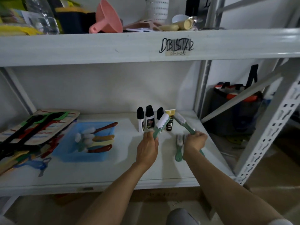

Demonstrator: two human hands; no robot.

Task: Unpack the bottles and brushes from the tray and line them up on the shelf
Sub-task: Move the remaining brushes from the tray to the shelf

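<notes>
Three black-capped white bottles (149, 119) and a brown tube (169, 121) stand in a row at the back right of the white shelf (123, 169). My left hand (148, 147) grips a green-handled brush (160, 125) with white bristles, held up in front of the bottles. My right hand (195, 141) grips a second green brush (184, 123) by its handle, bristles pointing back left. A third green brush (179, 147) lies flat on the shelf between my hands. The blue tray (103, 157) at centre left holds several brushes with brown, yellow and red handles.
A striped fabric bag with colourful clips (32, 127) lies at the shelf's left. A blue clip (37, 164) sits near the front edge. The upper shelf carries a pink funnel (107, 18) and other clutter. A dark bag (233, 108) stands behind the right upright.
</notes>
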